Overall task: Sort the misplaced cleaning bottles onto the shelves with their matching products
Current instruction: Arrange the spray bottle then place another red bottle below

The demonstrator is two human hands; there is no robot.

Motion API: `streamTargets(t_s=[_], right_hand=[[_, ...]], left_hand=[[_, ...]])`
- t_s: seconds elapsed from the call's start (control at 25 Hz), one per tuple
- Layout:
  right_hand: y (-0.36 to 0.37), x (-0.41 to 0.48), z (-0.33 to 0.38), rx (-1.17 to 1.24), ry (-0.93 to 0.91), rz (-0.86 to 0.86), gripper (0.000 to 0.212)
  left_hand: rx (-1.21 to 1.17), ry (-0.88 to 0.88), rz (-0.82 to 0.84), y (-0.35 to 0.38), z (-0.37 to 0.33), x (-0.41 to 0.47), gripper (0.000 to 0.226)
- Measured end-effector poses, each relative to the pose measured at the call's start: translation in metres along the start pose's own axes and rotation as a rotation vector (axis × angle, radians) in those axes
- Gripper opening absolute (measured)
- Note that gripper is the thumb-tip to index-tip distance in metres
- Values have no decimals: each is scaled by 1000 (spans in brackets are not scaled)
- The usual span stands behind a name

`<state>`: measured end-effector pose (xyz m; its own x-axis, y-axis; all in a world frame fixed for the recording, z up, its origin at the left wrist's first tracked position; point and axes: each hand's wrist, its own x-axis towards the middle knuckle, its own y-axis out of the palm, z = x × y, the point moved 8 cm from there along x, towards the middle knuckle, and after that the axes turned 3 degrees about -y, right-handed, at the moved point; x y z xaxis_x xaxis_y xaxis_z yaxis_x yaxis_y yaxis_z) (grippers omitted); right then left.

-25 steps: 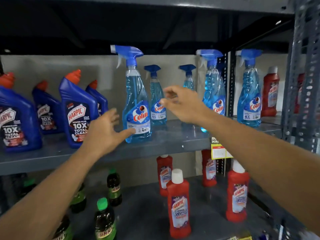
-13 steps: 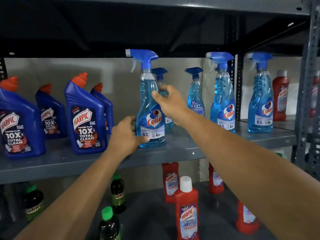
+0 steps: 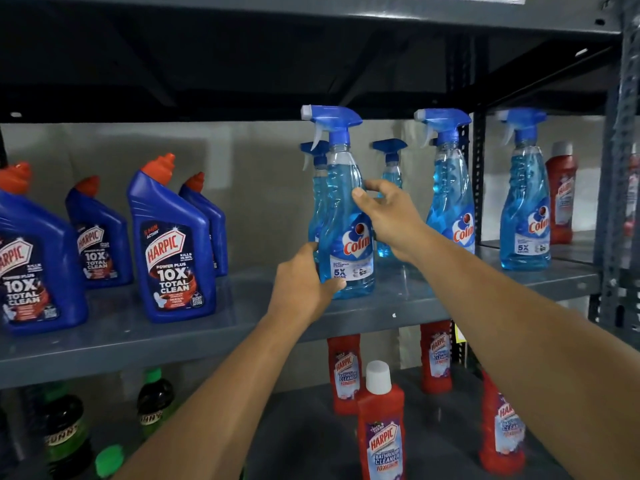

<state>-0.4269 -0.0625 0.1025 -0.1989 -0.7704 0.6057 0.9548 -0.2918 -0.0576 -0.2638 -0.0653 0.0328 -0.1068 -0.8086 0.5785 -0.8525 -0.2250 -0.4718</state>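
Hands [image 3: 304, 285] [image 3: 388, 216] grip front Colin bottle [image 3: 346, 237] among other Colin sprays [image 3: 450, 202].

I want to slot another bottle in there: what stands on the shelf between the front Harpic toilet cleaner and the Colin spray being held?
Nothing: in the head view, bare grey shelf separates the Harpic bottle from the Colin spray.

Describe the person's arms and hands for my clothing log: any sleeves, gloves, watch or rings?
Both forearms are bare as far as the picture shows; no sleeve edge comes into view. The left hand and the right hand wear no gloves. No watch or band shows at either wrist, and no ring on the fingers that are visible. Nails look short and unpainted.
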Motion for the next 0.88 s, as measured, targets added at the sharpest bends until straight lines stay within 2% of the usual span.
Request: streamTargets(t_s=[0.2, 0.24, 0.32, 0.36, 0.4, 0.44, 0.48, 0.56, 0.6, 0.64, 0.72, 0.8, 0.88], right_hand=[[8, -7, 2, -107, 23, 33, 44], [7, -11, 7, -141, 8, 32, 49], [-8, -33, 19, -156, -68, -57, 52], [-22, -53, 19, -130, -132, -141, 44], [-36, -78, 3, -116, -178, -215, 27], [-46, -106, -22, -108, -180, -253, 11], [-54, -137, -59, -103, -129, -275, 16], [-59, -184, -164, -30, 202, -235, 39], [-55, -205, -212, -57, 387, -169, 45], [-48, -226, -252, -183, 535, -50, 50], [-25, -263, -301, -410, 644, 175, 52], [-3, -284, -334, -397, 642, 273, 44], [4, -289, -371, -363, 628, 299, 47]], left_hand=[[25, -37, -3, -2, 2, -5, 58], [58, 36, -78, -9, -6, -11, 56], [86, 358, -256, -25, -29, -48, 45], [43, 476, -257, -23, -29, -78, 39], [-23, 494, -196, -13, -14, -112, 35], [-96, 413, -96, 3, 13, -144, 34], [-186, 230, 38, 28, 50, -170, 39], [-327, -231, 297, 90, 119, -213, 59], [-329, -395, 388, 119, 141, -228, 68], [-339, -499, 449, 142, 154, -233, 73], [-431, -565, 450, 173, 166, -229, 69], [-498, -541, 427, 191, 175, -227, 60], [-510, -571, 432, 205, 188, -228, 57]])
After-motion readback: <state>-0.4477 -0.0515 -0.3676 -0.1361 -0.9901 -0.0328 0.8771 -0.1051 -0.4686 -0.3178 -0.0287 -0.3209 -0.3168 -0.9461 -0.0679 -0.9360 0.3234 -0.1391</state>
